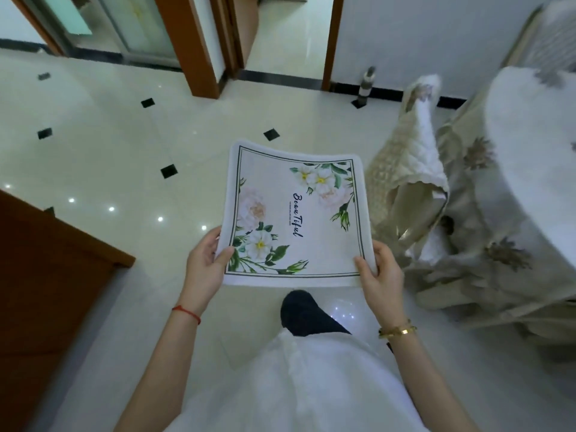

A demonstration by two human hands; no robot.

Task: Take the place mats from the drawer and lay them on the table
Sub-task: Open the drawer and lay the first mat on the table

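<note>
A white place mat (296,213) printed with flowers and dark script is held flat in the air over the tiled floor, in front of my body. My left hand (205,260) pinches its near left corner, thumb on top. My right hand (378,272) pinches the near right corner the same way. The round table (530,145) with a white top stands at the right, apart from the mat. No drawer shows in this view.
A chair (414,169) with a quilted cream cover stands against the table, whose flowered cloth (486,254) hangs to the floor. A brown wooden cabinet (46,275) is at the left. Doorways with brown frames (199,45) lie ahead across the glossy floor.
</note>
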